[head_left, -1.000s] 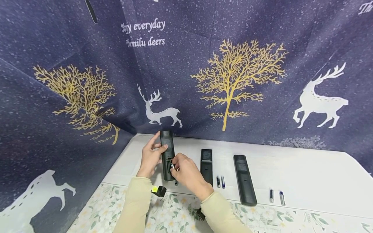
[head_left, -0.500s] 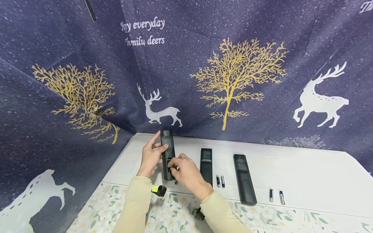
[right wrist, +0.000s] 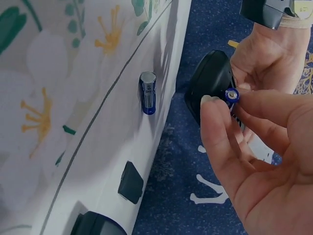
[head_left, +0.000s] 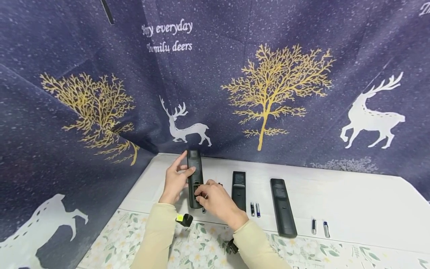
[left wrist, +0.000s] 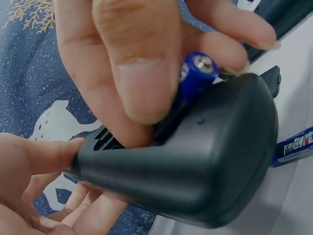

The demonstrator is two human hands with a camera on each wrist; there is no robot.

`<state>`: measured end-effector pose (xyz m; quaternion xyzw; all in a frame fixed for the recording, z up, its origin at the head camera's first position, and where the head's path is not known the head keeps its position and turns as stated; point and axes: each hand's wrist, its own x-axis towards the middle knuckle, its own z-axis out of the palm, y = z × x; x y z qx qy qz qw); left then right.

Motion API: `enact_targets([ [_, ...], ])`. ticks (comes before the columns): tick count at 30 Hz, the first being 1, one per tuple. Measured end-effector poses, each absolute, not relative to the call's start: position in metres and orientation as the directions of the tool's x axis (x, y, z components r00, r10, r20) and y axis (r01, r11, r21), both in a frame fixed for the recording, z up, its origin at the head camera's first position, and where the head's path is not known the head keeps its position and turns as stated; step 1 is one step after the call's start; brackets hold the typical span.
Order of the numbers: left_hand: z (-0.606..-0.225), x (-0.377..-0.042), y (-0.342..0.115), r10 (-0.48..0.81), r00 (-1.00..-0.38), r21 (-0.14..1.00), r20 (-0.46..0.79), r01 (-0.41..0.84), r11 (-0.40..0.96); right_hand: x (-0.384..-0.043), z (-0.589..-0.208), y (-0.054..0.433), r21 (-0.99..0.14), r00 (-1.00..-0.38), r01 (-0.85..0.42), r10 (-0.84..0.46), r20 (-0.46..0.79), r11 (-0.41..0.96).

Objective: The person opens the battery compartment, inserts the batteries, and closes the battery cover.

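Observation:
My left hand (head_left: 174, 182) grips a black remote control (head_left: 194, 161) by its upper part, back side facing up and its battery compartment uncovered. At that compartment, my right hand (head_left: 220, 201) pinches a blue battery (right wrist: 232, 95) between thumb and fingers. The battery sits tilted, one end standing out past the compartment's edge in the left wrist view, while the fingers hide the rest. A second blue battery (right wrist: 148, 93) lies on the white table just below the remote's end. Near it is a small black battery cover (right wrist: 131, 182).
To the right lie two more black remotes, a shorter one (head_left: 239, 190) and a longer one (head_left: 283, 209). Beside the shorter are two batteries (head_left: 258, 210); another pair (head_left: 326, 229) lies farther right. A dark blue curtain (head_left: 215, 93) hangs behind the white table (head_left: 356, 201).
My right fingers have shifted left over the compartment, so the battery that showed there earlier is now mostly covered in the head view. The left hand keeps its hold on the remote.

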<state>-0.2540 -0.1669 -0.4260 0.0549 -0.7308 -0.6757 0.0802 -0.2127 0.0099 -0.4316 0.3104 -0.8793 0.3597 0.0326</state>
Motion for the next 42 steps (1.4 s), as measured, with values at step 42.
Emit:
enact_targets([
  [42, -0.421, -0.253, -0.165, -0.173, -0.985, 1.0, 0.017, 0.012, 0.027, -0.226, -0.429, 0.025, -0.831, -0.903, -0.322, -0.411, 0.125, 0.453],
])
